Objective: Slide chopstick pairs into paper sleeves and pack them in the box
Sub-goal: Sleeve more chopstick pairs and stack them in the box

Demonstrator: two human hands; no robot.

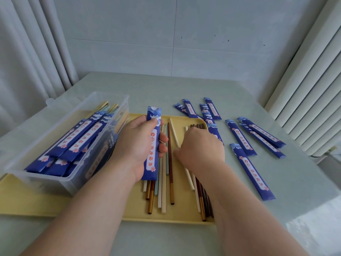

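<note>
My left hand [136, 143] grips a blue paper sleeve [154, 115] lengthwise above the yellow tray [92, 206], open end pointing away from me. Loose chopsticks [162, 191] in cream, pale green and brown with gold ends lie on the tray under the sleeve. My right hand [201, 146] lies palm down on a second bunch of brown and cream chopsticks [201, 200] at the tray's right side. Its fingers curl down over them and its fingertips are hidden. A clear plastic box [46, 174] on the tray's left holds several sleeved pairs [79, 139].
Several empty blue sleeves lie scattered on the pale table to the right: one close by [251, 172], a group further right [262, 133], more beyond the tray [199, 109]. A wall, curtains on the left and a radiator [304, 98] on the right border the table.
</note>
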